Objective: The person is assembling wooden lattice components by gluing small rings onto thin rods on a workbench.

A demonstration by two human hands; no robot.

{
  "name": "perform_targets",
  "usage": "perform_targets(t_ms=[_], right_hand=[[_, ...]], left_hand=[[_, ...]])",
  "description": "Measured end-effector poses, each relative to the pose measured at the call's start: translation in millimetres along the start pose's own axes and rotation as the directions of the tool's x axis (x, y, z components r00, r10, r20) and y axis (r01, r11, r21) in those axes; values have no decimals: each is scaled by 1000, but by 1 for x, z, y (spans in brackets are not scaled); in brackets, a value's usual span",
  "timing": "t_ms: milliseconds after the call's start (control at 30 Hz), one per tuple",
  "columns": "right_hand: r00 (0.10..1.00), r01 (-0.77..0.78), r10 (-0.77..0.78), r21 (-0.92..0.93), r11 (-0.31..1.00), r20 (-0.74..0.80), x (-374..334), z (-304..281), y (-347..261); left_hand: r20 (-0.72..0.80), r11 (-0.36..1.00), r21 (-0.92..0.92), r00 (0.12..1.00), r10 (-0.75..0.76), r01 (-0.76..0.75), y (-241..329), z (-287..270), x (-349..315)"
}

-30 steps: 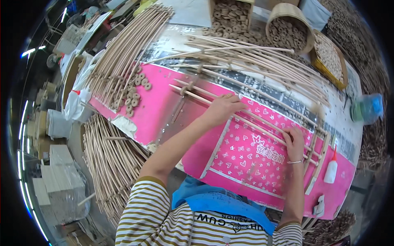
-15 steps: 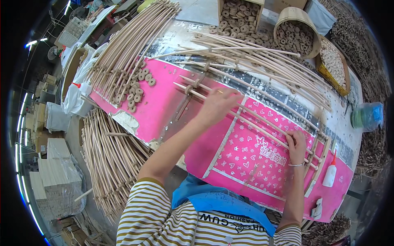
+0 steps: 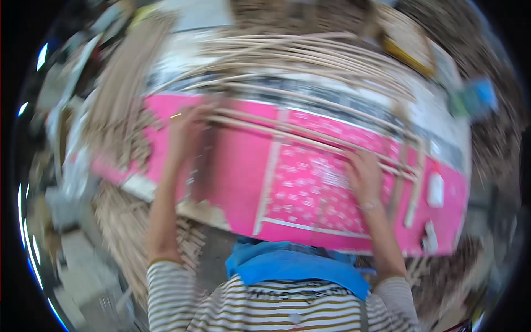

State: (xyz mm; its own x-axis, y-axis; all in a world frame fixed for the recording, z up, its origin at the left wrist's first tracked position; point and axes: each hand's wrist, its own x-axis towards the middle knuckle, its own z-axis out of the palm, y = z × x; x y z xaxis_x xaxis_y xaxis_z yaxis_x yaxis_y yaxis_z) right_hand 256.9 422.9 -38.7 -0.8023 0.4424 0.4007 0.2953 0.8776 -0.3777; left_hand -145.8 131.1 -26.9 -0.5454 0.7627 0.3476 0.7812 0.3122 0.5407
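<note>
Two pale wooden rods (image 3: pixel 310 138) lie side by side across a pink sheet (image 3: pixel 238 166) on the table, slanting down to the right. My left hand (image 3: pixel 188 127) is at their left ends, its fingers smeared by motion, so its grip is unclear. Around the nearer rod, toward the right, the fingers of my right hand (image 3: pixel 363 170) are closed. The rods' right ends meet short wooden crosspieces (image 3: pixel 415 191). Just beyond them, another long rod (image 3: pixel 332 105) runs roughly parallel.
A white glue bottle (image 3: pixel 436 190) stands on the right. Loose rods (image 3: pixel 310 55) are strewn at the back, with a larger bundle (image 3: pixel 124 77) at left beside small wooden rings (image 3: pixel 142 138). At the far right are a yellow-sided box (image 3: pixel 409 50) and a blue-green plastic container (image 3: pixel 473 99).
My left hand has moved left along the rods to their ends. My right hand stays on the rods while the whole view has shifted and blurred.
</note>
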Motion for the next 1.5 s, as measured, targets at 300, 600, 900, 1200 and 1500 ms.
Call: perform_targets(t_ms=[300, 600, 900, 1200, 1500], right_hand=[[988, -34, 33, 0, 999, -153, 14, 24, -10], [997, 14, -10, 43, 999, -79, 14, 31, -22], [998, -13, 17, 67, 998, -65, 9, 12, -17], [998, -41, 44, 80, 996, -37, 14, 12, -17], [999, -43, 45, 64, 997, -25, 15, 11, -18]], left_hand=[[93, 944, 320, 994, 53, -80, -25, -19, -3], [128, 957, 275, 990, 55, -89, -27, -50, -27], [88, 927, 357, 993, 84, -110, 1, -29, -21], [92, 930, 349, 992, 89, -115, -4, -27, -16], [116, 913, 374, 985, 126, -161, 4, -22, -13]])
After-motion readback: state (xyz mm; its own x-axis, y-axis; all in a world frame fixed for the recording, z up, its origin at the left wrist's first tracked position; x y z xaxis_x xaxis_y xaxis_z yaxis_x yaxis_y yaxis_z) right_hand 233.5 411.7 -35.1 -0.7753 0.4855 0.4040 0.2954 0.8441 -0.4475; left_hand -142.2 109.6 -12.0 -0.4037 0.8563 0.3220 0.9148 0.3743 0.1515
